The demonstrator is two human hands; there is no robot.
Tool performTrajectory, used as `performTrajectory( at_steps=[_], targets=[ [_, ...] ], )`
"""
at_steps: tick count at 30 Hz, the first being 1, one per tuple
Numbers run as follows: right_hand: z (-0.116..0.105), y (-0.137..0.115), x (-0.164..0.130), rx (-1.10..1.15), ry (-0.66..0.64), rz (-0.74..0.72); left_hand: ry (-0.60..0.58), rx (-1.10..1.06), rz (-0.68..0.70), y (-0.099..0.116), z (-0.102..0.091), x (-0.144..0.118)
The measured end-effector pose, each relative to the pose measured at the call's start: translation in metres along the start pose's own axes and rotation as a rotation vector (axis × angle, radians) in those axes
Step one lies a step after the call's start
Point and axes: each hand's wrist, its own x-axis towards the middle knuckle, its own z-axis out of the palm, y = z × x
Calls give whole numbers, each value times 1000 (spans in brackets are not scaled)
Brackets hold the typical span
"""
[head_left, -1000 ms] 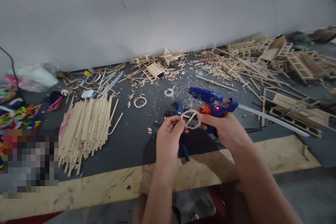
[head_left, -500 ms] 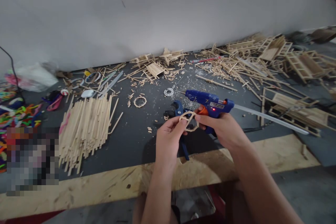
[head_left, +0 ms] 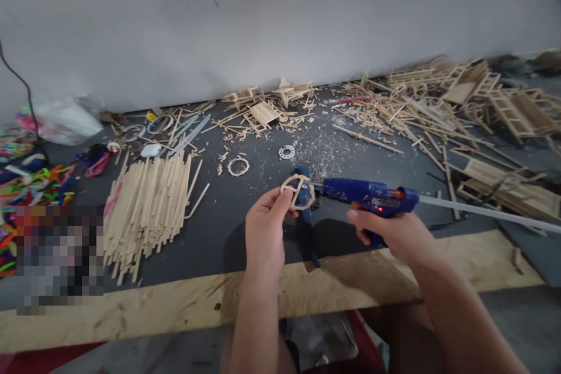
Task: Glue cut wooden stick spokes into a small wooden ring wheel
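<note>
Between the thumb and fingers of my left hand [head_left: 268, 228] is a small wooden ring [head_left: 312, 194] made of short stick pieces, with a stick across its middle. My right hand [head_left: 394, 231] grips a blue hot glue gun [head_left: 357, 191], whose indicator glows red. A long clear glue stick [head_left: 486, 210] runs out of its back. The nozzle points left, at or very near the ring's right side; whether it touches, I cannot tell. Behind and below the ring lies a blue-handled cutter [head_left: 309, 239], partly covered by the ring and my left hand.
A second wooden ring [head_left: 238, 167] and a white perforated disc [head_left: 286, 152] lie farther back. To the left is a pile of wooden sticks [head_left: 146, 216]. Stick models [head_left: 517, 111] and loose sticks crowd the right. A pale wooden board [head_left: 175, 310] edges the table.
My right hand has let go of the ring and moved right with the glue gun, bringing its nozzle down beside the ring. My left hand has shifted slightly left, still holding the ring.
</note>
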Motion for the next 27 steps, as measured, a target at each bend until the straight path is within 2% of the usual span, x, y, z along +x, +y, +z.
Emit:
performTrajectory(
  at_steps=[3, 8, 15, 27],
  targets=[
    [3, -1, -3, -168, -61, 117, 8, -7, 7, 1, -1, 0],
    [6, -1, -1, -217, -65, 101, -18, -11, 16, 1, 0, 0],
    [6, 2, 2, -234, -76, 80, 16, 18, 21, 1, -1, -1],
    [5, 1, 2, -272, -87, 81, 1, 32, 30, 1, 1, 0]
  ],
)
